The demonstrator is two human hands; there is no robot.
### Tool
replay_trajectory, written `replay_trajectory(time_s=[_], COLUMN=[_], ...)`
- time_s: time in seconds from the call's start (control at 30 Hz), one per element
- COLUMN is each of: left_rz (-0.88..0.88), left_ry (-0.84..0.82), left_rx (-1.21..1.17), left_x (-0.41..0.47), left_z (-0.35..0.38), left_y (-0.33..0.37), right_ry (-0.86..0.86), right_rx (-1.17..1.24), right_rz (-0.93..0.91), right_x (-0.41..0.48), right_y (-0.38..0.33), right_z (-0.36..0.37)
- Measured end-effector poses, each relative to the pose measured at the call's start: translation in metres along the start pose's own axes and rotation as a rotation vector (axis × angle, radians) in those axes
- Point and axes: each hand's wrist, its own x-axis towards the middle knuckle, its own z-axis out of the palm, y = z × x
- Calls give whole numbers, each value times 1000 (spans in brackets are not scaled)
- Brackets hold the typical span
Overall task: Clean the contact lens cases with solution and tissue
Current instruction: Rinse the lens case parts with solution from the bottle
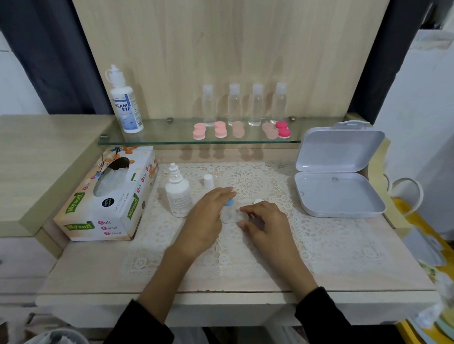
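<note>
On the lace mat [253,253] close by, the left hand [207,219] lies flat, fingers straight, over a blue cap [229,202]. The right hand [267,222] curls at the edge of the clear lens case [231,216] between the hands; I cannot tell if it pinches it. Farther back stand a small bottle [178,195], a tissue box [107,199] and an open white box [338,172]. Pink cases [199,133] sit on the glass shelf [164,134].

One wide-angle camera worn on the person's head is looking forward and down from close above the worktop [93,275], centring the left hand [206,219] and right hand [268,224] and reaching up to the glass shelf [164,134] and wooden back panel [238,36].
</note>
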Motion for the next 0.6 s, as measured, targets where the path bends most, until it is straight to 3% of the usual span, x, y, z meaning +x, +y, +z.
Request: replay_trajectory(time_s=[0.1, 0.3, 0.6], left_rz=[8, 34, 0], left_ry=[-106, 43, 232], left_rx=[131, 179, 29], left_x=[7, 2, -17], left_z=[4, 8, 5], left_y=[-6, -15, -4], right_ry=[-1, -2, -1], right_rx=[8, 8, 11], right_rz=[8, 7, -2], right_x=[1, 2, 2], right_y=[1, 2, 3], right_z=[-1, 0, 0])
